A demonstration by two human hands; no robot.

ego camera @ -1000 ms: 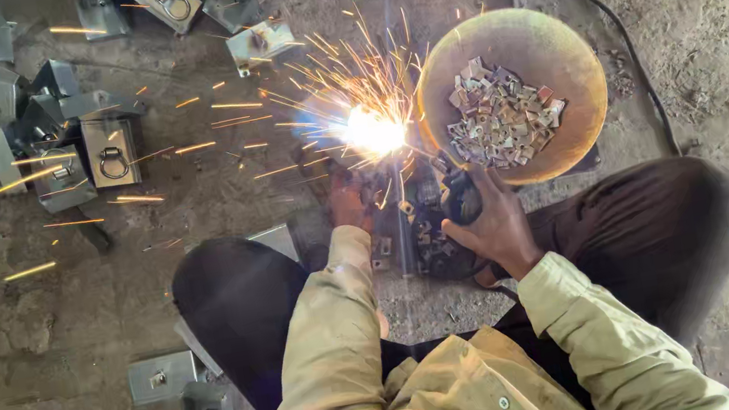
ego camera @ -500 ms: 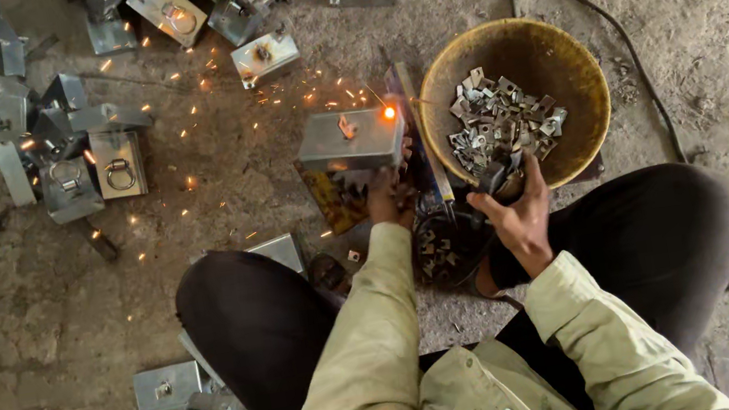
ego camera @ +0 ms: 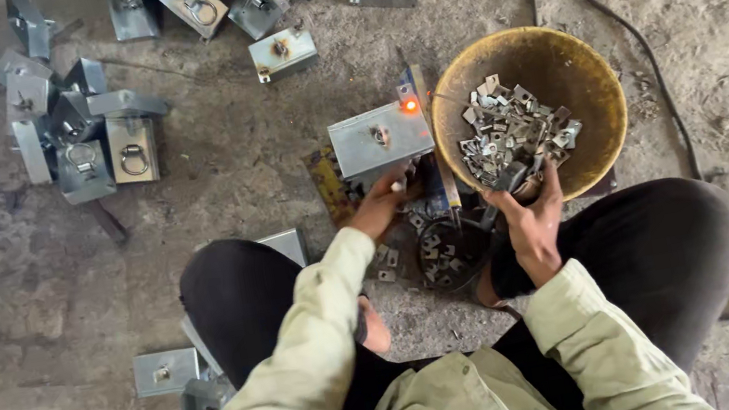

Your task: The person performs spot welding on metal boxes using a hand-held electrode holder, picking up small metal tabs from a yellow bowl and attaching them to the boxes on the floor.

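Observation:
A grey metal box (ego camera: 379, 139) lies on the ground between my knees, with a glowing orange weld spot (ego camera: 410, 105) at its far right corner. My left hand (ego camera: 379, 205) grips the box's near edge. My right hand (ego camera: 530, 213) is closed around a dark welding holder (ego camera: 495, 199) at the near rim of a round yellow bowl (ego camera: 582, 68). The bowl holds several small metal pieces (ego camera: 509, 133). A thin rod (ego camera: 448, 177) stands between the box and the bowl.
Several grey metal boxes with rings are piled at the upper left (ego camera: 85, 132) and along the top (ego camera: 282, 52). Two more boxes (ego camera: 167, 373) lie by my left leg. A black cable (ego camera: 643, 53) runs at the right. A dark dish of metal bits (ego camera: 446, 255) sits below the box.
The bright arc and flying sparks have stopped, leaving one glowing spot on the box. My right hand has drawn back toward the bowl's rim. My left hand stays on the box.

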